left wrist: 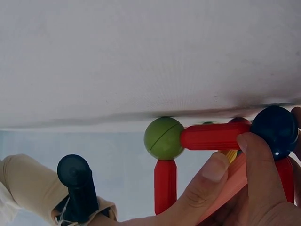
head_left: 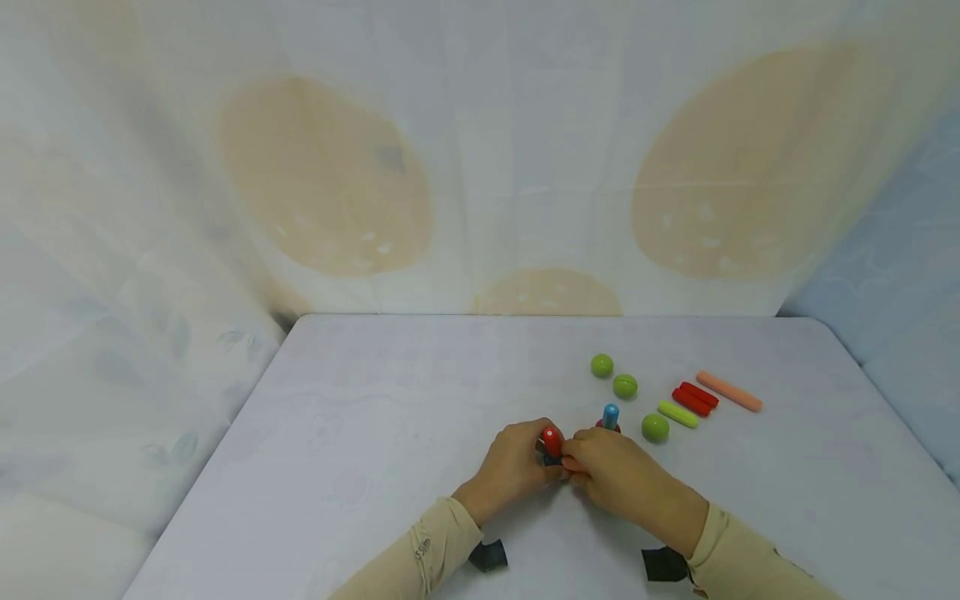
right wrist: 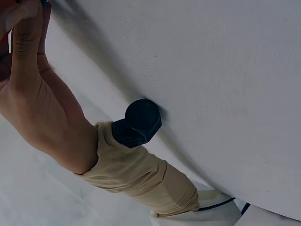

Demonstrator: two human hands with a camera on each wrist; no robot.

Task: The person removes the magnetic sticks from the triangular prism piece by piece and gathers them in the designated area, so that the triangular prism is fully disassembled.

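Both hands meet on a small rod-and-ball structure on the table, near its front edge. Left hand grips it from the left: in the left wrist view thumb and fingers pinch around a red rod that joins a green ball to a dark blue ball; a second red rod runs off the green ball. Right hand grips the same structure from the right, fingers curled on it. A blue rod stands just behind the right hand. Beyond the structure, to its right: three loose green balls, a lime rod, two red rods, an orange rod
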